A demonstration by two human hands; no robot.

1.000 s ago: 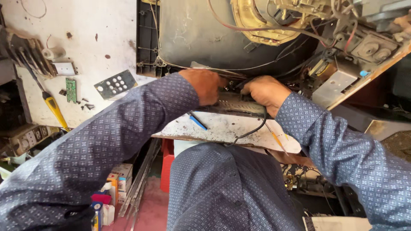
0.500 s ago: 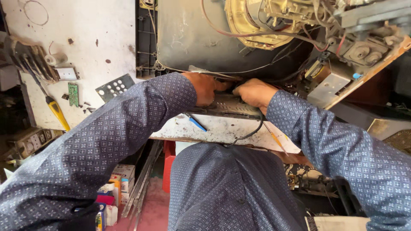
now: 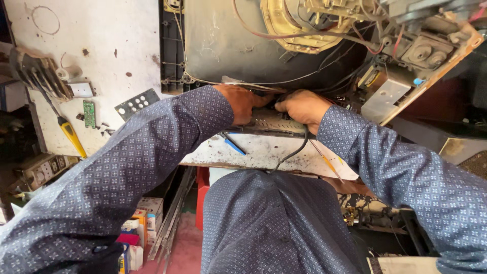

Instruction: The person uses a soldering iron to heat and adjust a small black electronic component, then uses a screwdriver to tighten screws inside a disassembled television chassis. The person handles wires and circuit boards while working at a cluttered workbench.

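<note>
An opened old television lies on the white workbench (image 3: 127, 40), its grey picture tube (image 3: 228, 45) and copper-wound yoke (image 3: 294, 20) exposed. Both my hands meet at the tube's lower edge, over a grey perforated chassis plate (image 3: 269, 123). My left hand (image 3: 243, 101) reaches in under the tube, and its fingertips are hidden there. My right hand (image 3: 304, 107) is curled into a fist beside it. A black cable (image 3: 293, 152) comes out from under that fist and hangs down toward my lap.
A tilted circuit board with parts (image 3: 426, 56) sticks out at the right. On the bench lie a blue pen-like tool (image 3: 234, 145), a yellow-handled screwdriver (image 3: 71, 134), a small green board (image 3: 89, 113), a black button panel (image 3: 136, 104) and pliers (image 3: 38, 73). Boxes (image 3: 144, 218) stand below.
My hands have drawn closer together at the tube's lower edge, the right one shifting left. The view has tilted slightly; nothing else moved.
</note>
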